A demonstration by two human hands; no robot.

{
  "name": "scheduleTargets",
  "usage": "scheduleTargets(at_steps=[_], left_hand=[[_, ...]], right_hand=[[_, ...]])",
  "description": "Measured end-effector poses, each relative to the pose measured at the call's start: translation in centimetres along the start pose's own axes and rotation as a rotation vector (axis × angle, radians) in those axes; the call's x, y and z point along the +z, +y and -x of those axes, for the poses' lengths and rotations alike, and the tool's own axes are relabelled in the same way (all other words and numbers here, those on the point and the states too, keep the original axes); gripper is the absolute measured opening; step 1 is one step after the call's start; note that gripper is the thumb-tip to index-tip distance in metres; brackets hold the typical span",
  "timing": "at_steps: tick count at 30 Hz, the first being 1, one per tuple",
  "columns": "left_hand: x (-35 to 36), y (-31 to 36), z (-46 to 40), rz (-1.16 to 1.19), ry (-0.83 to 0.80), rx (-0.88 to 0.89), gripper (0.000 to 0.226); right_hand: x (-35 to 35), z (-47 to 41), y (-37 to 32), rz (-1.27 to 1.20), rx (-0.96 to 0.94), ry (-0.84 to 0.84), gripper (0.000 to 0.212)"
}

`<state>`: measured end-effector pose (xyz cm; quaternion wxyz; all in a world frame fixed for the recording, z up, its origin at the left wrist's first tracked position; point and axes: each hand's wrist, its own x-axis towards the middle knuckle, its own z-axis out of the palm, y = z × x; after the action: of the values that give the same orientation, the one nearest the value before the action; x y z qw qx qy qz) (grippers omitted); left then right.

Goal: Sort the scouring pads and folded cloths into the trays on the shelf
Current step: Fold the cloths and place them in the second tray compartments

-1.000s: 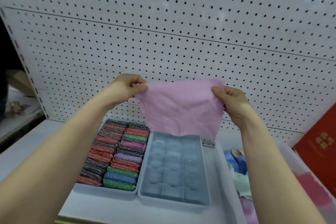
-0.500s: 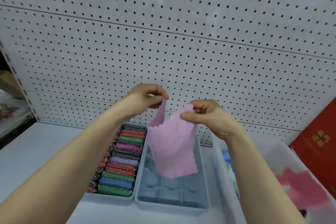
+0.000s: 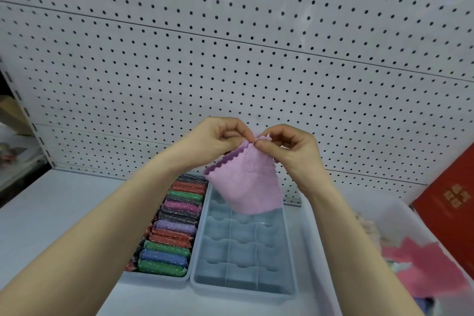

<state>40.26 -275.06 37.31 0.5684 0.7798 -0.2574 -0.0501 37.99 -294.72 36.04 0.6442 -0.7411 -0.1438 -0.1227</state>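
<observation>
We pinch the pink cloth (image 3: 245,182) at its top corners, left hand (image 3: 218,140) and right hand (image 3: 289,151) touching, above the shelf's divided tray (image 3: 243,287). Folding is underway; next, we judge, another fold, then into a compartment.

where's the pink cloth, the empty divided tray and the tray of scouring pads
pink cloth (image 3: 247,182), head view, middle of the hanging fold
divided tray (image 3: 291,251), head view, right wall
tray of scouring pads (image 3: 154,280), head view, near rim

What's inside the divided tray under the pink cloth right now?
The divided tray shows only bare compartments. The pink cloth, pinched by both hands, hangs over its far end, hiding those back cells.
</observation>
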Motion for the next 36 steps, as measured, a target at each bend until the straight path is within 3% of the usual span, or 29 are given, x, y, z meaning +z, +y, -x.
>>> scheduleTargets(at_steps=[5, 8, 12, 15, 17, 19, 22, 24, 30, 32, 36], left_hand=[[0.1, -0.1, -0.2, -0.066, -0.035, 0.042, 0.016], [0.1, -0.1, -0.2, -0.139, -0.038, 0.046, 0.017], [0.4, 0.2, 0.0, -0.046, -0.045, -0.053, 0.016], [0.1, 0.1, 0.6, -0.351, -0.017, -0.112, 0.048], [0.0, -0.8, 0.6, -0.522, 0.059, -0.08, 0.037], [-0.2, -1.6, 0.5, -0.437, 0.206, -0.046, 0.015], [-0.1, -1.8, 0.3, -0.178, 0.318, -0.043, 0.011], [-0.2, -1.4, 0.4, 0.017, 0.357, -0.041, 0.012], [-1.0, 0.4, 1.3, 0.448, 0.228, -0.037, 0.017], [-0.9, 0.4, 0.9, 0.43, 0.252, -0.056, 0.011], [1.1, -1.0, -0.6, 0.26, 0.457, -0.166, 0.005]], right_hand=[[-0.2, -0.3, 0.0, 0.045, -0.02, -0.019, 0.009], [-0.7, -0.6, 0.0, 0.124, 0.05, -0.085, 0.022], [-1.1, -0.7, -0.2, 0.179, 0.106, -0.124, 0.008], [-1.1, -0.7, -0.3, 0.149, 0.095, -0.002, 0.019], [-1.5, -1.0, -0.4, 0.124, 0.099, 0.066, 0.022], [-2.2, -1.0, -0.7, 0.096, 0.106, 0.032, 0.016], [-2.9, -1.0, -1.0, 0.114, 0.112, -0.078, 0.018], [-3.1, -1.1, -1.3, 0.145, 0.104, -0.065, 0.011], [-5.0, -0.6, -3.3, 0.081, 0.136, -0.185, 0.007], [-5.0, -1.2, -3.2, 0.068, 0.199, -0.156, 0.01], [-3.6, -2.9, -0.9, 0.436, 0.257, 0.078, 0.029]])
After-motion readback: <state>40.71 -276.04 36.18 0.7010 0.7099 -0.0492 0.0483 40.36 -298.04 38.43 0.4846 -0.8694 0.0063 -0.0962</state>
